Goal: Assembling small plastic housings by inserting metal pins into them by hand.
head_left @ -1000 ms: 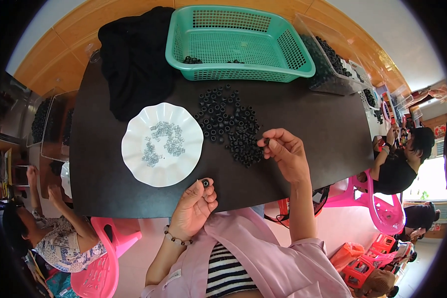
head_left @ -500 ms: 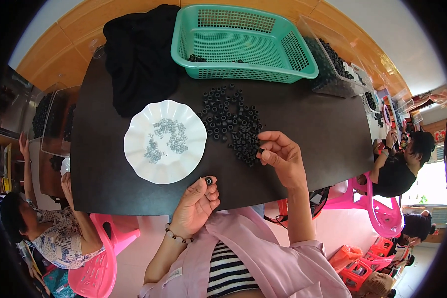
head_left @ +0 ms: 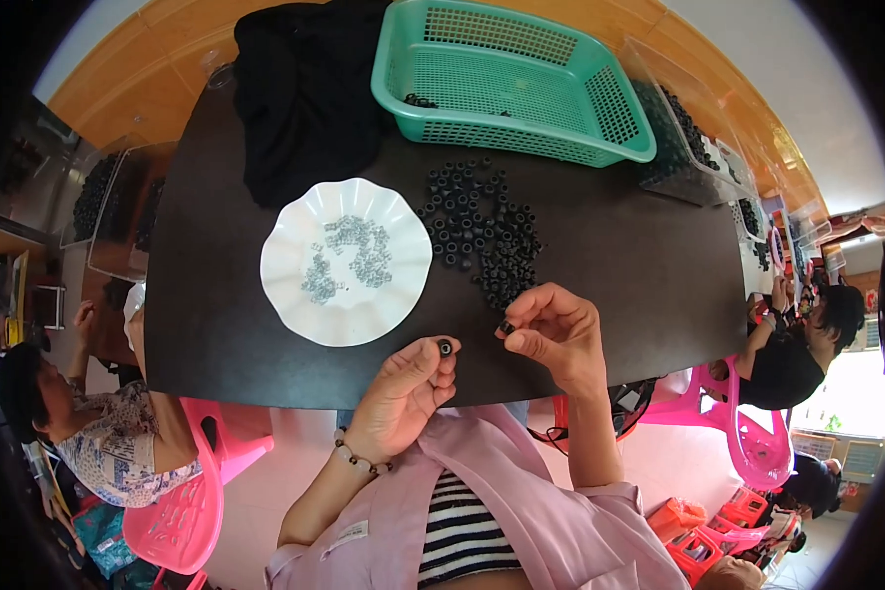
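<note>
Holding one black ring (head_left: pixel 446 347) in left hand (head_left: pixel 400 396) | right hand (head_left: pixel 553 330) pinching another ring (head_left: pixel 507 326) at frame centre | step: pairing parts | next probably needs careful alignment, near white plate (head_left: pixel 290 295).

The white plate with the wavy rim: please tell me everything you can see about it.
The white plate is round with a scalloped, fluted rim and looks like glossy plastic or ceramic. It lies flat on the dark table, left of the pile of black rings. Small silver-grey metal pieces lie in two loose clusters in its middle. Neither hand touches it.
</note>
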### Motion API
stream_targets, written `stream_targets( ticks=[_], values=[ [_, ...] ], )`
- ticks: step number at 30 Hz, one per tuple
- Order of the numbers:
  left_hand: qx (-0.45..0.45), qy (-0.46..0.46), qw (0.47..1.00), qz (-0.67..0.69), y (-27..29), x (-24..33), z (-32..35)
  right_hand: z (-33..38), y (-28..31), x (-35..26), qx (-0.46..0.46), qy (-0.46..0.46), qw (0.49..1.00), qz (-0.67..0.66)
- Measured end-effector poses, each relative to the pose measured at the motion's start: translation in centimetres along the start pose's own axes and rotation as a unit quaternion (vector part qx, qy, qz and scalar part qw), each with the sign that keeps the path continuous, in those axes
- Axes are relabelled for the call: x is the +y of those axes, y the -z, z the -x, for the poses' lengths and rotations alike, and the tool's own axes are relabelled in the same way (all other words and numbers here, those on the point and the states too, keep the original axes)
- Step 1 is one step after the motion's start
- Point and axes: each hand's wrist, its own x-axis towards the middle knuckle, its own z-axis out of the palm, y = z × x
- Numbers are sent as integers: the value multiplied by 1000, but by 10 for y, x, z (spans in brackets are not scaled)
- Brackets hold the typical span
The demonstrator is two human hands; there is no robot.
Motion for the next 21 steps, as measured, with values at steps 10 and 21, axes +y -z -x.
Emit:
stream_targets(
  ticks=[10,21],
  values=[
    [7,21,1000,0,3,-2,-1,3,-8,5,-107,59,987,103],
    [1,11,1000,-10,12,-4,0,1,-18,-3,-123,98,967,198]
  ],
)
